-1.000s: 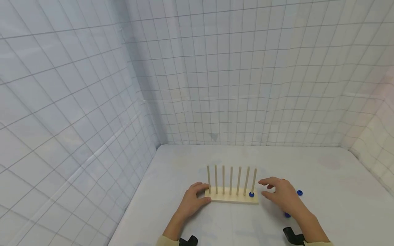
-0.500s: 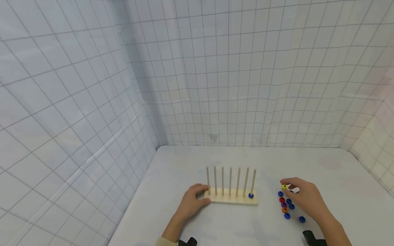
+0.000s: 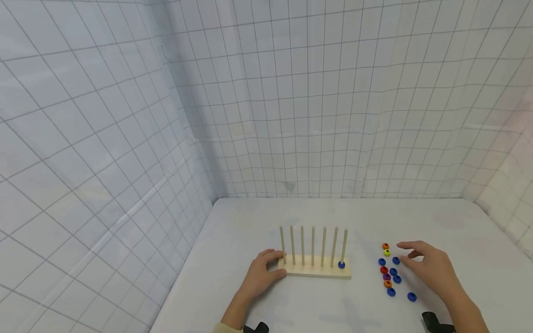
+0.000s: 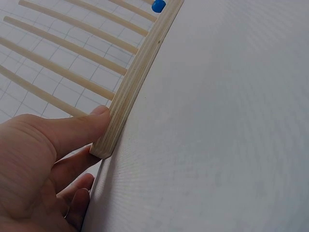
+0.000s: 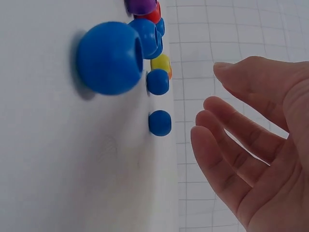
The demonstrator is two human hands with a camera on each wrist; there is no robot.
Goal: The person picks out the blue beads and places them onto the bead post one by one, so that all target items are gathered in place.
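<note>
A pale wooden peg board (image 3: 314, 269) with a row of several upright pegs stands on the table. My left hand (image 3: 259, 274) grips its left end, thumb on the near side and fingers beyond; the thumb (image 4: 82, 133) lies against the wood in the left wrist view. One blue bead (image 3: 341, 265) sits at the foot of the rightmost peg. My right hand (image 3: 433, 268) hovers beside the loose beads with fingers apart, holding nothing. Nearest its fingertips is a blue bead (image 3: 396, 261). Left of it lie a yellow bead (image 3: 387, 253) and an orange bead (image 3: 385, 246).
More beads lie loosely to the right of the board: a red bead (image 3: 384, 269), a purple bead (image 3: 387, 277), another orange bead (image 3: 388, 284) and several blue ones. One blue bead (image 3: 412, 297) lies apart, nearer me. Grid-patterned sheets (image 3: 316, 115) enclose the table's back and sides.
My right hand has gone from beside the rightmost peg to the loose beads, then slightly further right, uncovering the orange and yellow beads. My left hand stays on the board.
</note>
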